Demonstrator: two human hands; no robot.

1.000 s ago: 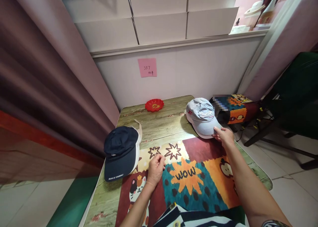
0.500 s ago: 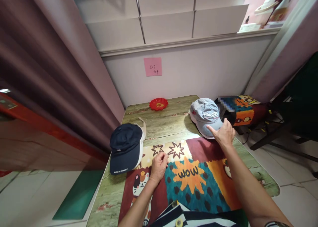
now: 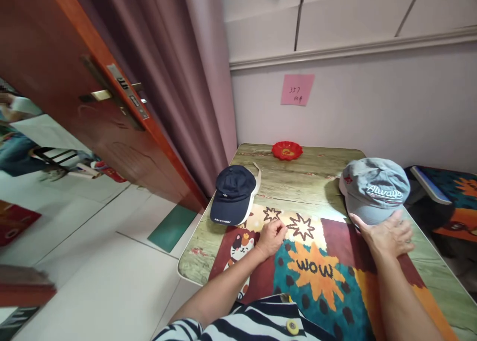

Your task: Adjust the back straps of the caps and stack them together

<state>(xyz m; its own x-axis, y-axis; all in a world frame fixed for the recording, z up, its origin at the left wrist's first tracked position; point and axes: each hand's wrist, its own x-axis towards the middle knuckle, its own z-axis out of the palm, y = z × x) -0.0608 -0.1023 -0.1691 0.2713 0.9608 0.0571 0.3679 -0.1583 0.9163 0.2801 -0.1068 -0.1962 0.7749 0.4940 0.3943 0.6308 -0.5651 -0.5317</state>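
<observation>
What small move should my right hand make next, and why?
I'd probably curl the right hand around the grey cap's brim: the hand is already there, thumb apart from spread fingers. The left hand, loosely curled over the mat, is away from that cap.

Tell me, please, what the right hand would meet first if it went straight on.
Most likely the grey cap: the right hand lies at its brim, though exact contact is hard to judge.
</observation>
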